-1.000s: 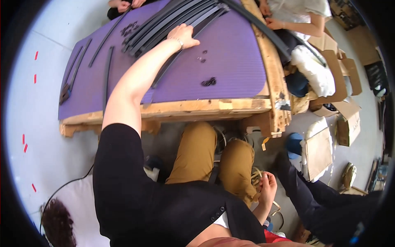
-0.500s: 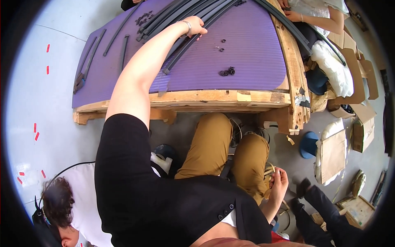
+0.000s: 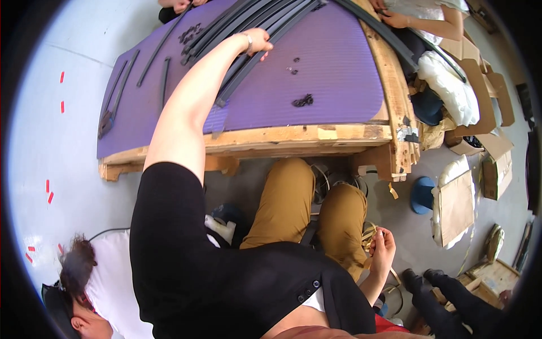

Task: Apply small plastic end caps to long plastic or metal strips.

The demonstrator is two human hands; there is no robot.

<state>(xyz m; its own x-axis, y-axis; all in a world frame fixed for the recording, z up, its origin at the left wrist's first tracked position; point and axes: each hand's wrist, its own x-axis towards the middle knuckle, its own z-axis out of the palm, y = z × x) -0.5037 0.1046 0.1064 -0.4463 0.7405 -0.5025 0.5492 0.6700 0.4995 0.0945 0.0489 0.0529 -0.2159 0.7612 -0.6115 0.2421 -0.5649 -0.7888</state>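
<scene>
My left hand (image 3: 258, 42) reaches over the table with its fingers wrapped round dark grey strips (image 3: 236, 85), whose near ends lie on a purple ribbed mat (image 3: 344, 73). Beside that hand a bundle of similar long strips (image 3: 217, 35) runs to the far edge of the view. Low at my right side, my right hand (image 3: 384, 248) pinches a thin yellowish strap (image 3: 370, 233) that loops near my knee. Small black pieces (image 3: 302, 100) lie in a clump on the mat, with a few loose ones beyond.
A wooden pallet frame (image 3: 293, 134) edges the mat. Another person's hands (image 3: 395, 19) are at strips on the far right. Cardboard boxes (image 3: 497, 164) and a cardboard-topped blue stool (image 3: 456, 203) stand to the right. A person in white (image 3: 116, 277) is close on my left.
My left hand and the strips in it have come slightly nearer. Another person's hands have come into view at the far left. The view has shifted a little; my right hand stays low.
</scene>
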